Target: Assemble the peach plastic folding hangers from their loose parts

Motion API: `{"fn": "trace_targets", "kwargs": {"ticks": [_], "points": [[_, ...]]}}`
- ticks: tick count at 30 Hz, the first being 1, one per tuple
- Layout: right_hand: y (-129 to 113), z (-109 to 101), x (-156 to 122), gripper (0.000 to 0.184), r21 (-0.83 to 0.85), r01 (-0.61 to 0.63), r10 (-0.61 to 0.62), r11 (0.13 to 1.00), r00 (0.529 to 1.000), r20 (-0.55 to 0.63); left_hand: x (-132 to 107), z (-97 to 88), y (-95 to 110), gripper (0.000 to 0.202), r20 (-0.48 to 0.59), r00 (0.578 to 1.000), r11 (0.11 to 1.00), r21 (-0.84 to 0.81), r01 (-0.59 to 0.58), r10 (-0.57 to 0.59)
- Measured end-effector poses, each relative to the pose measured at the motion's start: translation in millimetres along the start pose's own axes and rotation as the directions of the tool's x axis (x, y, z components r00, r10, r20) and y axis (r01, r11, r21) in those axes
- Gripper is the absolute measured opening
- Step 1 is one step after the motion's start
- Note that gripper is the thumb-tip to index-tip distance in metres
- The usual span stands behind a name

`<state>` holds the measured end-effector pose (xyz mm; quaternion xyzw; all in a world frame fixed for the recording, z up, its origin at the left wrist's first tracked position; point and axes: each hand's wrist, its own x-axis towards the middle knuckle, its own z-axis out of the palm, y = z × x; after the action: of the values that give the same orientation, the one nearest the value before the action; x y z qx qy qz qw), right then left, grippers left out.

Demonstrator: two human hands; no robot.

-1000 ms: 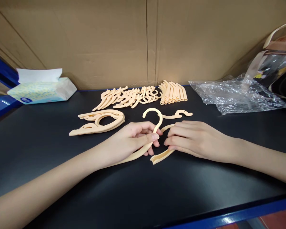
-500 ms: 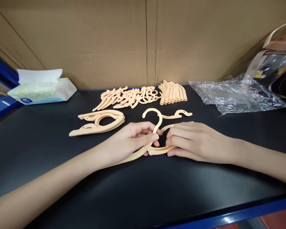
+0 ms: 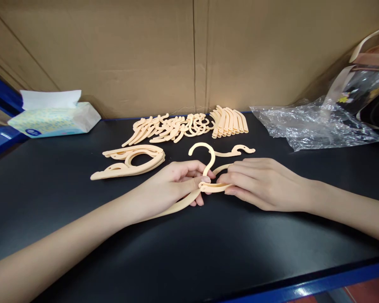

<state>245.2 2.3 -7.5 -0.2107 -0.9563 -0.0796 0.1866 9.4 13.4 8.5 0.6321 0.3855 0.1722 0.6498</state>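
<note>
My left hand (image 3: pixel 180 185) pinches a pale orange plastic clothes hanger at the base of its hook (image 3: pixel 212 155), thumb on top. One arm of the hanger (image 3: pixel 180 206) slants down to the left under that hand. My right hand (image 3: pixel 265 185) is wrapped round another curved hanger piece (image 3: pixel 215 188), whose holed end lies over the joint by my left thumb. The far end of this piece is hidden under my right fingers. Just behind the hands lies a loose wavy piece with a hooked end (image 3: pixel 240 150).
Folded hangers (image 3: pixel 142 166) lie stacked to the left on the black table (image 3: pixel 189 252). Along the back are a pile of loose hanger parts (image 3: pixel 173 128) and a row of curved tubes (image 3: pixel 229 122). A tissue pack (image 3: pixel 55 120), clear plastic bag (image 3: pixel 306 126) and handled container (image 3: pixel 371 63) stand farther out.
The piece in my right hand has risen, its end moving from below the joint to lie over it beside my left thumb. My left hand has stayed almost still.
</note>
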Motion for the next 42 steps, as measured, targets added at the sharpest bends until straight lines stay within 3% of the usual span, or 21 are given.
{"fn": "trace_targets", "kwargs": {"ticks": [11, 42], "points": [[1.9, -2.8, -2.2, 0.025, -0.1, -0.053, 0.047, 0.994, 0.997, -0.063, -0.4, 1.7, -1.1, 0.014, 0.0, 1.0, 1.0, -0.022, -0.002, 0.002], [5.2, -4.6, -1.6, 0.024, 0.039, -0.106, 0.104, 0.994, 0.993, 0.046, -1.5, 1.1, 0.1, 0.012, 0.01, 1.0, 1.0, -0.018, -0.007, 0.008]]}}
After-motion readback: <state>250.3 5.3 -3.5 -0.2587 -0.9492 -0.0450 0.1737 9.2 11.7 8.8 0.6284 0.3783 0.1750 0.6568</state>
